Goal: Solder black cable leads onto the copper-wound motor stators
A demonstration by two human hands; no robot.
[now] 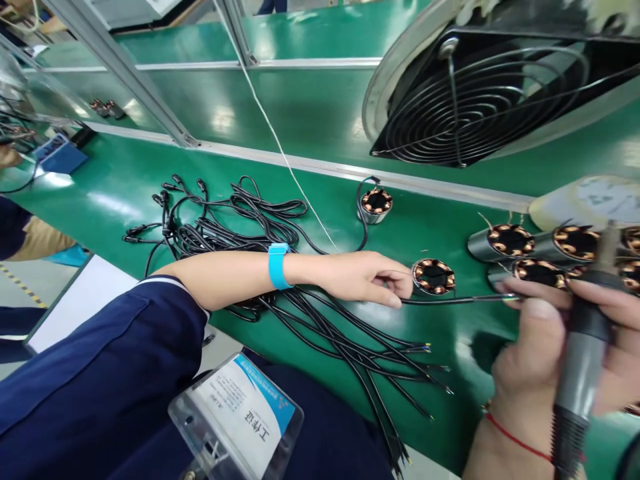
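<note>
My left hand (375, 279) is closed around a black cable (450, 301), which runs out to the right from under my thumb. Its curled fingers are right beside a stator with copper windings (434, 277). On the right, my right hand (537, 347) grips a soldering iron (583, 367), tip pointing up and away. The thumb and forefinger of that hand are at the cable's stripped end, where thin coloured wires show. Whether they pinch those wires is hard to make out. A second stator (376, 205), with a cable attached, stands behind my left wrist.
Several stators (510, 241) stand in rows at the right. A heap of black cables (215, 230) lies beneath my left forearm, loose ends (400, 360) spreading frontward. A fan with a wire guard (460, 113) hangs at the upper right. A co-worker's arm (47, 241) shows at the left.
</note>
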